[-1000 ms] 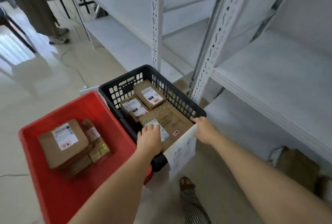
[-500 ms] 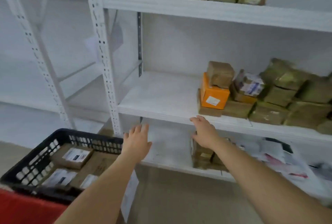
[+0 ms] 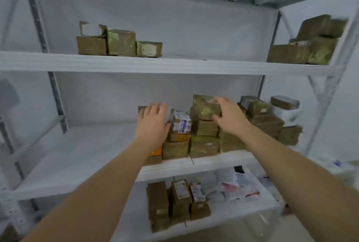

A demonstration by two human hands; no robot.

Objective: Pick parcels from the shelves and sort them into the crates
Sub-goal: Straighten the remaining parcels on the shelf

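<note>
On the middle shelf (image 3: 81, 156) of a white metal rack: a cluster of brown taped parcels, stacked two and three high, right of centre. Left hand (image 3: 153, 123): fingers straight and spread, holding nothing, in front of a small brown parcel (image 3: 141, 109) atop an orange box (image 3: 156, 151). Right hand (image 3: 231, 117): fingers and thumb curved around the top parcel (image 3: 205, 106) of a stack; whether they press it, cannot tell. Between the hands: a white-labelled parcel (image 3: 180, 122), tilted. Upper shelf (image 3: 174, 65): three parcels left, several more at far right. Lower shelf (image 3: 233, 216): upright brown parcels and white mailer bags (image 3: 233, 185).
</note>
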